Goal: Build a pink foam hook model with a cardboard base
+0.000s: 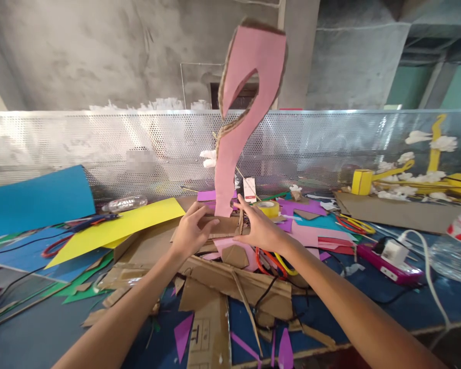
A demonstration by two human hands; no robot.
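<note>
A tall pink cutout (249, 102), shaped like a question mark's hook with brown corrugated edges, stands upright in front of me. Its narrow foot meets a brown cardboard base (227, 224) low on the table. My left hand (192, 230) grips the base's left part, fingers bent over the far side and thumb along the near face. At the right end, my right hand (259, 225) spans the base between thumb and forefinger. How the foot joins the base is partly hidden by my fingers.
Cardboard scraps (238, 279), a yellow sheet (130, 225), a blue sheet (42, 200) and yellow tape (268, 207) surround my hands. A purple power strip (390, 264) with a white charger lies right. A perforated metal screen (157, 148) stands behind.
</note>
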